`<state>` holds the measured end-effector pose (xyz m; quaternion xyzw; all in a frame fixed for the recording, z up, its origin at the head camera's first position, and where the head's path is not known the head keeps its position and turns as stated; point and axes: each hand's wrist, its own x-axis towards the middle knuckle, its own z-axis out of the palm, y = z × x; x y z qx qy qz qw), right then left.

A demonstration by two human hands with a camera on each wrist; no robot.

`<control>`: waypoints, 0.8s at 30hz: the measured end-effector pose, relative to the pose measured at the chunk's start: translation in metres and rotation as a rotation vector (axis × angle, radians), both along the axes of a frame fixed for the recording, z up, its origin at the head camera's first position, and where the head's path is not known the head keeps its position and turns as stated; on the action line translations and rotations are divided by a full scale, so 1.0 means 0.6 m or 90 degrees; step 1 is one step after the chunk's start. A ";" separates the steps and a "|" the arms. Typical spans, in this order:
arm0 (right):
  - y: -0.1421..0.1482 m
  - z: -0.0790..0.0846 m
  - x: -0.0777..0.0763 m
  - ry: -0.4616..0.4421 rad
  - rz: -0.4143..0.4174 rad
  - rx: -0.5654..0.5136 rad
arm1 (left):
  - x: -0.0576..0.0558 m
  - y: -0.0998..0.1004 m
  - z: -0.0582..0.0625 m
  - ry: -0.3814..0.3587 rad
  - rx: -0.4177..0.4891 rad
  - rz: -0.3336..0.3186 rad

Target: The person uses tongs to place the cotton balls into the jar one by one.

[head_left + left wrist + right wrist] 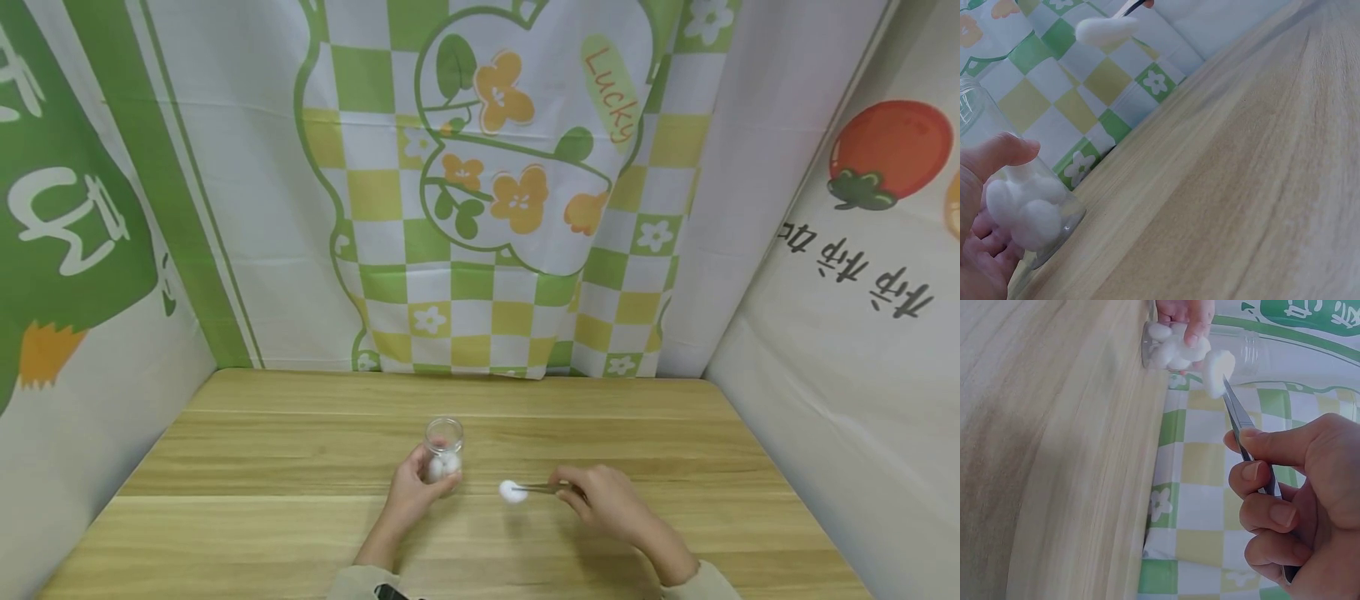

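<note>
A clear glass jar without a lid stands upright on the table, its lower part filled with several white cotton balls. My left hand grips the jar round its side, the thumb across the front in the left wrist view. Metal tweezers are pinched between the thumb and fingers of my right hand. Their tips hold one cotton ball above the table, to the right of the jar and apart from it in the head view.
The wooden table reaches back to a hanging cloth with green, yellow and white checks. Printed cloth walls close in the left and right sides, the right one bearing a tomato picture.
</note>
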<state>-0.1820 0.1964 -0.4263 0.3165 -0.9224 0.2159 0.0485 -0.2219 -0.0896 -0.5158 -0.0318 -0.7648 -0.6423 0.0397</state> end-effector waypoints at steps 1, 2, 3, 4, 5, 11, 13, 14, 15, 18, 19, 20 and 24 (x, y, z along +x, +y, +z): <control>-0.001 0.001 0.000 -0.001 0.000 -0.001 | 0.000 0.000 0.000 0.001 0.000 0.000; -0.001 0.001 0.000 -0.002 0.000 0.000 | 0.000 0.000 0.000 0.001 0.001 0.000; -0.002 0.002 0.000 -0.001 -0.002 0.000 | 0.000 0.000 0.000 0.000 0.001 0.001; -0.002 0.002 0.000 0.001 -0.002 -0.001 | 0.000 0.000 0.000 0.001 0.001 0.001; -0.003 0.003 0.000 0.003 -0.002 -0.002 | 0.000 0.000 0.000 0.000 0.002 0.002; -0.008 0.005 -0.001 0.015 -0.008 0.003 | 0.003 0.002 0.002 0.007 0.003 0.003; -0.010 0.006 -0.002 0.014 -0.012 0.006 | 0.003 0.002 0.003 0.007 0.005 0.003; -0.011 0.006 -0.002 0.015 -0.014 0.006 | 0.003 0.002 0.003 0.007 0.004 0.003; -0.013 0.007 -0.003 0.016 -0.017 0.006 | 0.003 0.002 0.003 0.005 0.004 0.004; -0.016 0.009 -0.004 0.023 -0.021 0.005 | 0.002 0.001 0.003 0.001 0.001 0.008; -0.017 0.009 -0.004 0.026 -0.022 0.006 | 0.002 0.001 0.002 0.001 -0.001 0.008; -0.018 0.010 -0.004 0.027 -0.022 0.004 | 0.002 0.001 0.002 0.000 -0.002 0.009; -0.021 0.013 -0.006 0.028 -0.023 0.002 | 0.003 0.002 0.003 -0.001 -0.004 0.007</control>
